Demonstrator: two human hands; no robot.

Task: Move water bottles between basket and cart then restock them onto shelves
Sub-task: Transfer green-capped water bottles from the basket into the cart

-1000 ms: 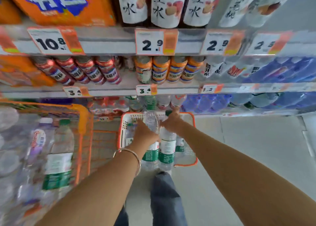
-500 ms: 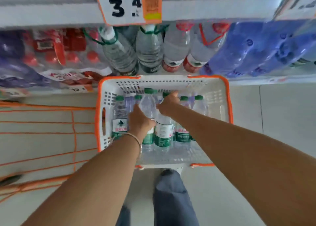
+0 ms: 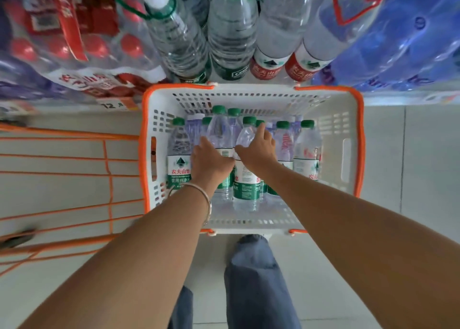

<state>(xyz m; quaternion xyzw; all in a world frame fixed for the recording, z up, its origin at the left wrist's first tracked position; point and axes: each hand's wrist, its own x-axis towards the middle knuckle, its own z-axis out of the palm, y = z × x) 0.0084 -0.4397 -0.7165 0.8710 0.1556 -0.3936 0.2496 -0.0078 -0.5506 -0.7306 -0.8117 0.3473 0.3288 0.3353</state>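
Observation:
A white basket with an orange rim (image 3: 358, 139) stands on the floor below the shelf and holds several upright green-capped water bottles. My left hand (image 3: 211, 162) wraps the body of one bottle (image 3: 219, 132) at the basket's middle. My right hand (image 3: 258, 152) is on the neighbouring bottle (image 3: 245, 137), thumb on one side and index finger stretched up along it. Both bottles stand low in the basket among the others. Part of the orange wire cart (image 3: 74, 169) shows at the left.
The bottom shelf just beyond the basket is packed with large water bottles (image 3: 229, 37), red-capped multipacks (image 3: 74, 42) on the left and blue-wrapped packs (image 3: 403, 37) on the right. My legs in blue trousers (image 3: 254, 279) are below the basket on the pale tiled floor.
I have bent lower toward the basket. Both hands have brought their two bottles down from above the basket to stand among the others, and the right hand's fingers have loosened.

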